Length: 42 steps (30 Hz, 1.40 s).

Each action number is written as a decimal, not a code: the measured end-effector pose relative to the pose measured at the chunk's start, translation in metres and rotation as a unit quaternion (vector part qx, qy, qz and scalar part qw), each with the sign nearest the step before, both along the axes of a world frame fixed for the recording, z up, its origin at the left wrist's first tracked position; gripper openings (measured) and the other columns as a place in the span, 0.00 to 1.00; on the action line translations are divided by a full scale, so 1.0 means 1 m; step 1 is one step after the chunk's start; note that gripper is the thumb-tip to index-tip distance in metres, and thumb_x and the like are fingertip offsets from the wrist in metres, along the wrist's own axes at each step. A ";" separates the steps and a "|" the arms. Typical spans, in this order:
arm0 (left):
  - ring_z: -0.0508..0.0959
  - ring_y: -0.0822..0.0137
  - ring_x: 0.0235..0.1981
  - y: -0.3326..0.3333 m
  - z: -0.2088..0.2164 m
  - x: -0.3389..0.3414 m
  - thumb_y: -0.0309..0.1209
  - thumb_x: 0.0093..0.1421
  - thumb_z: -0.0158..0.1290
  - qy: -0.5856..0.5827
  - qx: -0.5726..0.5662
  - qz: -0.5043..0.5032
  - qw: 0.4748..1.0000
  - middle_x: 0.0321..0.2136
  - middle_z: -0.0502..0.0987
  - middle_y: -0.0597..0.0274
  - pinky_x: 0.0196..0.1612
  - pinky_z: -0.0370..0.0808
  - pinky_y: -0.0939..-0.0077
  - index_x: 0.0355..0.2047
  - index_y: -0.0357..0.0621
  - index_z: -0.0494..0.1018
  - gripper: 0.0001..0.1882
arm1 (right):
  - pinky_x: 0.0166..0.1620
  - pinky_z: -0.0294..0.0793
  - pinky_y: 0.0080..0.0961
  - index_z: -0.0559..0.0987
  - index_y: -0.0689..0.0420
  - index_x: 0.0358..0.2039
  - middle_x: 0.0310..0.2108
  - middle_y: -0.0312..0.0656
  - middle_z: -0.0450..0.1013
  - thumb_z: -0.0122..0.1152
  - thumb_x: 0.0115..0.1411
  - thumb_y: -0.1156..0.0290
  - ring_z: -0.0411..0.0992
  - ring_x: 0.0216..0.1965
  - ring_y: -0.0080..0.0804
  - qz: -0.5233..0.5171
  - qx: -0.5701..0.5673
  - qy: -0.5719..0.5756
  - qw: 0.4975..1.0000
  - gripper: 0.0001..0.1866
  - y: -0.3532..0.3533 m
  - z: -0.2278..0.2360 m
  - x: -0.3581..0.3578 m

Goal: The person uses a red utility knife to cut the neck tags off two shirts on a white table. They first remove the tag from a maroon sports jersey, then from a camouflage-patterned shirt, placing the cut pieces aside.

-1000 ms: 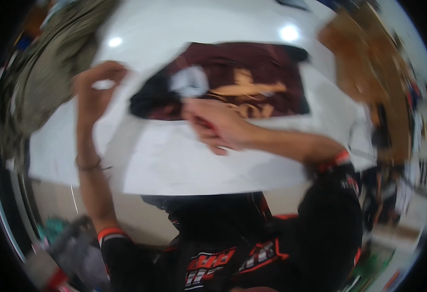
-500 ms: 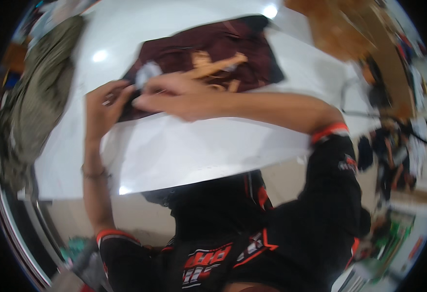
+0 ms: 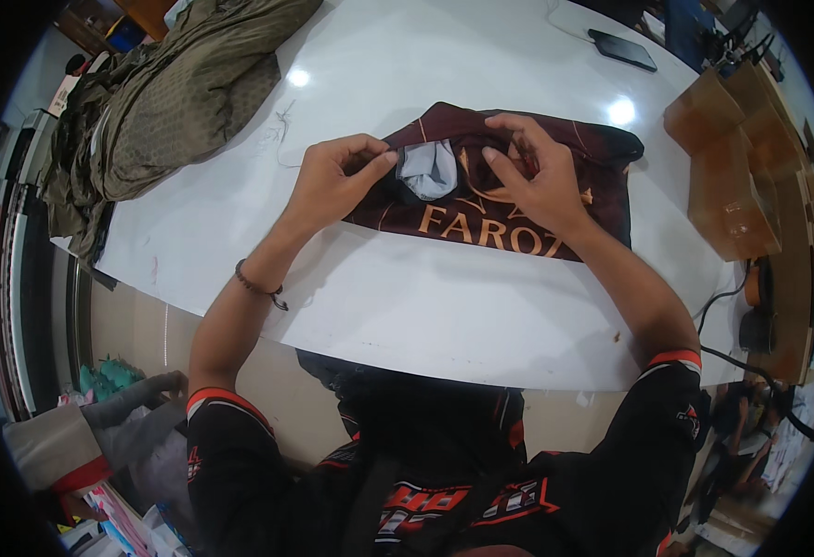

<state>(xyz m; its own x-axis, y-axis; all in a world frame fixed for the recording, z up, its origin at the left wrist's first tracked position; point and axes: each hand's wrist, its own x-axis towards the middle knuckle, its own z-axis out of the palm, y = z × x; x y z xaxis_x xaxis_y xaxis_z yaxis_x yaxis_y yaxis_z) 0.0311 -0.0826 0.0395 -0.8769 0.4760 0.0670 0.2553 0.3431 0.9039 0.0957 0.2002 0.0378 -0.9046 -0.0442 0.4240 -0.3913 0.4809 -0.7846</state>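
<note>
— Near the middle of the white tabletop (image 3: 397,320), what is the left hand (image 3: 325,181) doing?

— Its thumb and forefinger are pinching the dark edge of a maroon garment (image 3: 407,213), just beside some pale grey fabric (image 3: 428,171) that is showing at an opening. The other fingers are curling behind.

— And the right hand (image 3: 550,184)?

— That one is arching over the garment. Its thumb and forefinger are standing apart, both pointing leftward. I cannot tell whether the fingertips are pressing on the cloth.

— How are the arms lying?

— Both are slanting inward from bent elbows. The left forearm (image 3: 232,320) is carrying a beaded bracelet (image 3: 256,284) at the wrist; the right forearm (image 3: 631,278) is leaning in from the other side.

— Where is the garment resting, exactly?

— It is lying crosswise on the tabletop, gold print (image 3: 490,232) facing up, the right hand partly covering it. Olive cloth (image 3: 184,102) is heaping up at the left, and an open cardboard box (image 3: 730,172) is standing at the right.
</note>
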 end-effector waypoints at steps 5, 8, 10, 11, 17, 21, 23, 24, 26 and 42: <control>0.79 0.76 0.38 -0.009 0.005 -0.004 0.36 0.72 0.53 -0.169 0.195 -0.026 0.966 0.34 0.82 0.68 0.47 0.74 0.78 0.41 0.40 0.78 0.12 | 0.24 0.56 0.21 0.78 0.57 0.51 0.14 0.32 0.57 0.67 0.61 0.75 0.55 0.17 0.18 -0.015 0.038 -0.021 0.999 0.17 -0.010 -0.003 0.002; 0.80 0.72 0.42 -0.007 0.001 -0.005 0.36 0.73 0.50 -0.249 0.297 -0.043 0.921 0.40 0.82 0.65 0.51 0.74 0.72 0.43 0.42 0.76 0.11 | 0.23 0.56 0.22 0.79 0.58 0.46 0.12 0.33 0.58 0.67 0.61 0.75 0.55 0.15 0.20 -0.019 0.039 -0.001 0.999 0.13 -0.006 -0.010 -0.003; 0.81 0.70 0.44 -0.008 -0.003 -0.005 0.36 0.74 0.48 -0.261 0.327 -0.050 0.907 0.43 0.81 0.63 0.53 0.74 0.69 0.45 0.41 0.75 0.12 | 0.22 0.56 0.22 0.78 0.59 0.43 0.13 0.34 0.60 0.67 0.60 0.75 0.56 0.15 0.20 -0.027 0.039 0.008 0.999 0.11 -0.005 -0.014 -0.005; 0.81 0.69 0.45 -0.008 -0.004 -0.005 0.37 0.75 0.48 -0.266 0.337 -0.054 0.902 0.44 0.81 0.63 0.53 0.74 0.68 0.46 0.41 0.74 0.12 | 0.22 0.56 0.22 0.78 0.59 0.41 0.13 0.35 0.60 0.67 0.60 0.75 0.57 0.16 0.20 -0.031 0.038 0.013 0.999 0.10 -0.005 -0.015 -0.005; 0.80 0.67 0.49 -0.007 -0.003 0.000 0.36 0.76 0.45 -0.270 0.378 -0.031 0.885 0.48 0.79 0.60 0.56 0.75 0.65 0.51 0.41 0.70 0.13 | 0.22 0.58 0.21 0.78 0.61 0.36 0.13 0.35 0.64 0.67 0.59 0.75 0.59 0.16 0.17 -0.018 0.054 0.007 0.998 0.07 -0.006 -0.017 0.002; 0.80 0.67 0.48 -0.007 -0.002 -0.002 0.33 0.76 0.45 -0.263 0.404 0.018 0.876 0.47 0.79 0.60 0.55 0.76 0.65 0.50 0.41 0.70 0.10 | 0.22 0.60 0.20 0.78 0.62 0.33 0.14 0.36 0.66 0.68 0.58 0.74 0.60 0.17 0.15 0.010 0.046 0.011 0.999 0.07 -0.002 -0.011 0.005; 0.80 0.67 0.47 -0.007 0.000 -0.005 0.32 0.75 0.45 -0.258 0.409 0.036 0.874 0.45 0.80 0.61 0.54 0.78 0.65 0.51 0.41 0.69 0.10 | 0.22 0.60 0.20 0.78 0.62 0.32 0.14 0.36 0.66 0.69 0.57 0.73 0.61 0.17 0.14 0.009 0.025 0.007 1.000 0.08 -0.001 -0.005 0.007; 0.80 0.67 0.47 -0.008 -0.001 -0.008 0.31 0.75 0.45 -0.258 0.408 0.041 0.875 0.45 0.80 0.61 0.54 0.78 0.66 0.53 0.41 0.69 0.11 | 0.22 0.60 0.20 0.78 0.61 0.33 0.14 0.36 0.67 0.70 0.57 0.73 0.61 0.17 0.15 -0.002 0.035 0.031 0.999 0.09 0.000 -0.005 0.006; 0.80 0.67 0.46 -0.008 -0.002 -0.009 0.31 0.75 0.46 -0.253 0.408 0.047 0.876 0.44 0.79 0.60 0.52 0.78 0.68 0.57 0.42 0.68 0.14 | 0.23 0.61 0.20 0.78 0.60 0.35 0.15 0.35 0.67 0.71 0.56 0.72 0.62 0.17 0.17 -0.033 0.060 0.078 0.995 0.10 0.005 -0.006 0.002; 0.75 0.78 0.37 -0.026 0.034 -0.014 0.16 0.57 0.53 0.132 0.189 0.070 0.971 0.38 0.72 0.66 0.34 0.72 0.82 0.56 0.37 0.72 0.24 | 0.44 0.78 0.39 0.84 0.53 0.42 0.35 0.48 0.82 0.69 0.54 0.61 0.80 0.39 0.49 -0.096 0.431 -0.168 0.881 0.16 0.174 0.043 -0.015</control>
